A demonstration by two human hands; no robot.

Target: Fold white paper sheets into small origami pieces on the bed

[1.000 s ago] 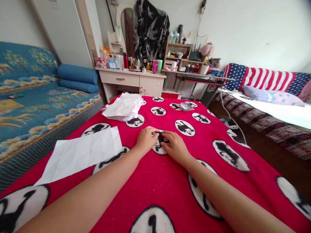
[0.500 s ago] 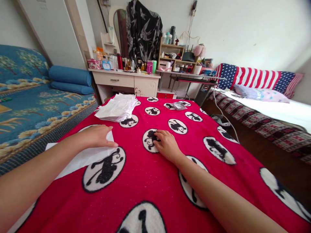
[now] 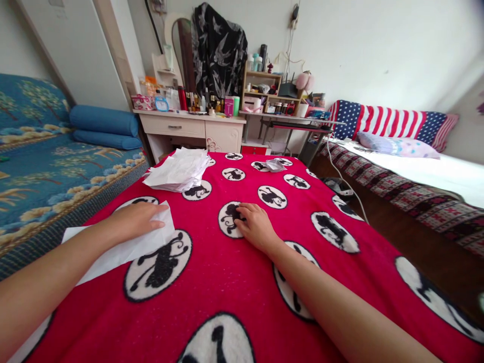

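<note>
My left hand (image 3: pixel 136 220) lies on a sheet of white paper (image 3: pixel 117 256) at the left side of the red blanket (image 3: pixel 223 275). Its thumb is stretched out over the sheet, and the other fingertips are partly hidden. The paper's right corner sticks out past the fingers. My right hand (image 3: pixel 257 225) rests on the blanket, holding nothing, its fingers loosely bent over a white oval with a black monkey figure. Beyond the left hand lies an untidy stack of white papers (image 3: pixel 177 170).
A small crumpled grey-silver item (image 3: pixel 276 165) lies at the blanket's far end. Behind stands a white dresser (image 3: pixel 172 127) crowded with bottles. A blue sofa (image 3: pixel 56 174) is at left, and a bed with a patterned side (image 3: pixel 393 184) at right. A white cable (image 3: pixel 346 181) hangs near it.
My left hand has drawn back leftward over the sheet, uncovering its right corner, and its thumb is nearer the fingers. My right hand stays in place. The view has shifted slightly.
</note>
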